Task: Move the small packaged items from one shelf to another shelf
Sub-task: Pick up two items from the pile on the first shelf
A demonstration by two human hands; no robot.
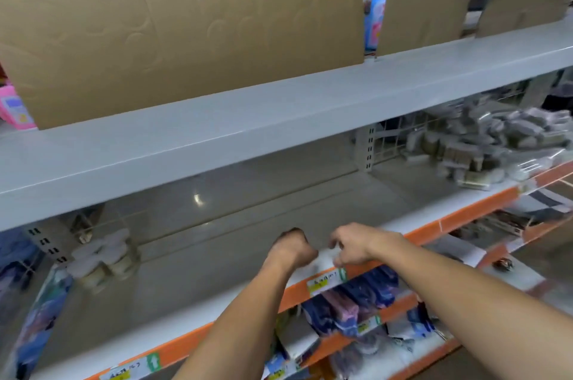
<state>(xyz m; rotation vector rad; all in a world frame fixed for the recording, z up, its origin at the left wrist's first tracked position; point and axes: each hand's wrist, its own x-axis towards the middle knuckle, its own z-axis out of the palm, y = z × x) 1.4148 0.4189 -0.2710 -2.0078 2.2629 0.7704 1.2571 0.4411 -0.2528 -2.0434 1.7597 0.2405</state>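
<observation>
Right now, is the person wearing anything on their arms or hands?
No. Both forearms are bare as far as the picture shows, with no sleeves. The left hand and right hand have no gloves, and I see no watch, bracelet or rings, though the picture is blurry.

Shelf boards (279,119) pale grey. Front edge strip (459,218) orange and white, price label (325,279) white with yellow patch and green arrow tag. Cardboard sheets (186,23) plain brown. Heap of small packets (490,144) grey, possibly clear-wrapped; blurred. Lower-shelf packs (356,299) dark blue, one pinkish. Toy at far left (14,109) pink.
</observation>
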